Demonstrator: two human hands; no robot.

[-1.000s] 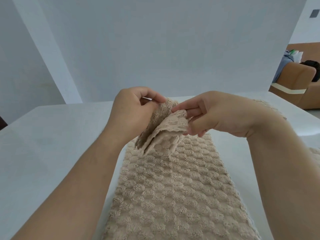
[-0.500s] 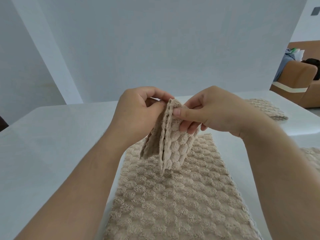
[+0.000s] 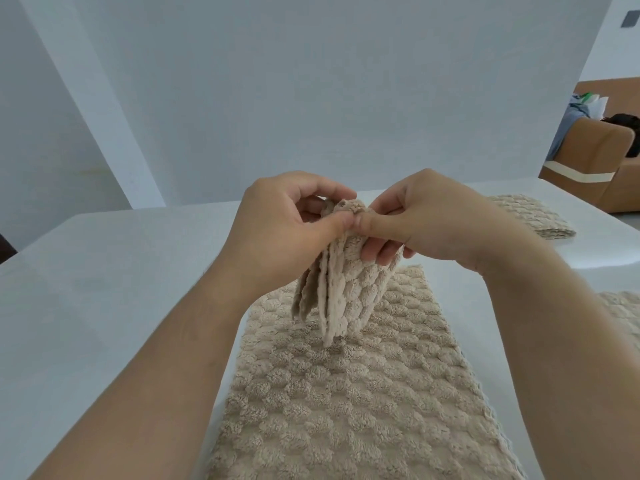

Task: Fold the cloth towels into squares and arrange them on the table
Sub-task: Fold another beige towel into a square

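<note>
With one beige folded towel (image 3: 530, 216) already lying by the far right corner of the white table (image 3: 104, 289), the job looks partly done: the left hand (image 3: 284, 230) and right hand (image 3: 426, 223) both pinch the lifted far end of a long beige bobbled cloth towel (image 3: 346, 393) that lies mid-table, not yet squared.

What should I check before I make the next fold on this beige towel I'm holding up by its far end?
1. Left hand pinches the lifted end of the towel: ok.
2. Right hand pinches the same end: ok.
3. Corners matched edge to edge: cannot tell, fingers cover them.
4. Near part of the towel lies flat on the table: ok.
5. Folded towel at far right lies apart from this one: ok.
</note>
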